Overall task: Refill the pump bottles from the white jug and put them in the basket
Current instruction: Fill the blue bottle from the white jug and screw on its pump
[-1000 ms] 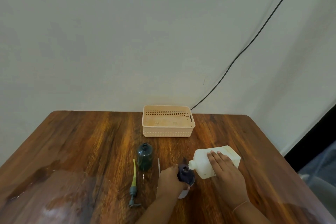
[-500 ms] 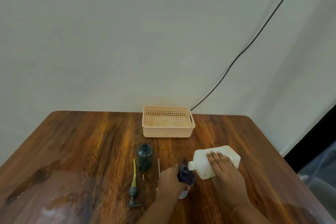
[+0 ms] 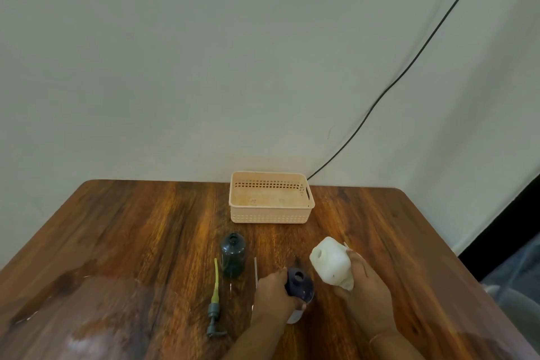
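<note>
My left hand [image 3: 273, 297] grips a dark blue pump bottle [image 3: 300, 284] that stands upright with its mouth uncovered. Just right of it, my right hand [image 3: 363, 282] holds the white jug [image 3: 330, 263], now nearly upright with its open spout facing up and left, clear of the bottle. A dark green bottle [image 3: 233, 256] stands open to the left. Its pump head with a yellow-green tube [image 3: 214, 298] lies flat on the table beside it. A thin clear tube [image 3: 255, 270] lies between the two bottles. The beige basket [image 3: 271, 197] sits empty at the table's far edge.
The wooden table [image 3: 131, 242] has a glossy wet-looking patch at the front left. A black cable [image 3: 409, 67] runs down the wall behind the basket. The table's right edge drops off beside a dark gap.
My right hand has tipped the white jug back from its pouring position over the blue bottle to nearly upright. My left hand keeps hold of the blue bottle.
</note>
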